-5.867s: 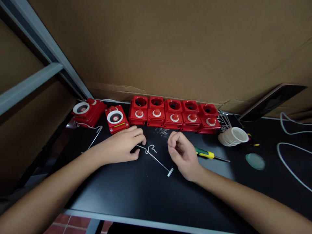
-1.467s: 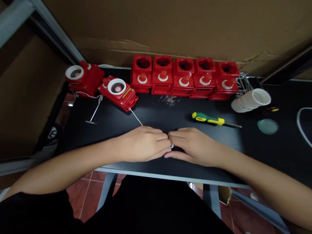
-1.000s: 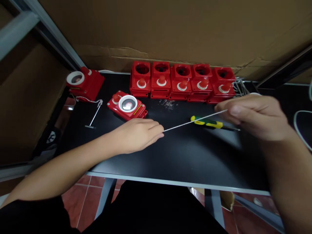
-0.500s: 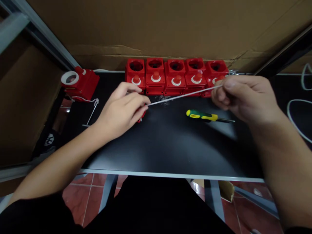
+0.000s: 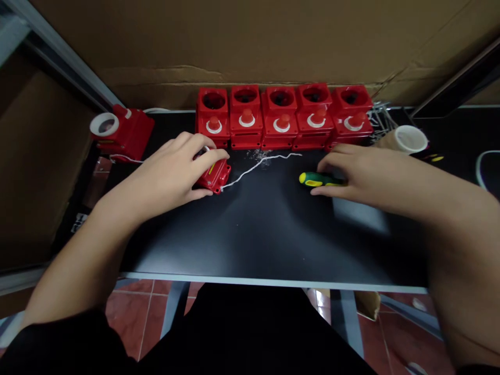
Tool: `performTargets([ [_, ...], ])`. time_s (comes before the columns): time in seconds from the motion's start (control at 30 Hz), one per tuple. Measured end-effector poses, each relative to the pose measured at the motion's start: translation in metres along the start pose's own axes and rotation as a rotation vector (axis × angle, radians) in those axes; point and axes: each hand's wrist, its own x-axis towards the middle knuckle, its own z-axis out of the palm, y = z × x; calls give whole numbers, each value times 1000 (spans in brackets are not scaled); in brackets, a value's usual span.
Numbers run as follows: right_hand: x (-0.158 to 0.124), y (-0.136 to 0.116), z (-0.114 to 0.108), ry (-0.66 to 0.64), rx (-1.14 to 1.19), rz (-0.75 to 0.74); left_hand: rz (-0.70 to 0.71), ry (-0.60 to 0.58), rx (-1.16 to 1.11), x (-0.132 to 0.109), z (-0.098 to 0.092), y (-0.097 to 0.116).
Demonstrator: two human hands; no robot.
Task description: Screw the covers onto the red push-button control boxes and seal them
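My left hand (image 5: pixel 172 169) is closed over a small red box (image 5: pixel 219 176) on the black tabletop. Part of the box is hidden under the fingers. From its corner a white cord (image 5: pixel 255 164) trails loosely to the right across the table. My right hand (image 5: pixel 363 174) has thumb and fingers closed around the green and yellow handle of a screwdriver (image 5: pixel 317 179). That tool lies level at the table surface, its shaft covered by the hand.
Several red boxes with round openings and orange knobs (image 5: pixel 282 122) line the back against cardboard (image 5: pixel 273 41). Another red box (image 5: pixel 130 133) with a white ring stands at left. Metal pieces (image 5: pixel 380 122) and a white cup (image 5: pixel 412 139) are at the back right.
My right hand has let go of the white cord and come down onto the screwdriver. The cord went from taut to slack. More of the red box under my left hand now shows.
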Motion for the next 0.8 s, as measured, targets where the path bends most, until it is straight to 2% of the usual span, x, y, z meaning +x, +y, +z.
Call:
performTargets([
  [0.1, 0, 5, 6, 18, 41, -110, 45, -18, 12, 0, 1, 0],
  [0.17, 0, -2, 0, 26, 109, -126, 64, -46, 2, 0, 1, 3],
  [0.33, 0, -36, -20, 125, 522, -28, 54, -51, -90, 1, 3, 10],
  [0.43, 8, -49, -9, 211, 856, 84, 41, -48, -125, 2, 1, 12],
  [0.57, 22, -51, 17, 206, 1176, 200, 25, -28, -198, 4, -1, 13],
  [0.67, 28, -43, 27, 136, 1185, 182, 14, -4, -255, 4, -1, 10],
  [0.8, 26, -31, 25, 32, 861, 16, 57, -26, -148, 1, 0, 6],
])
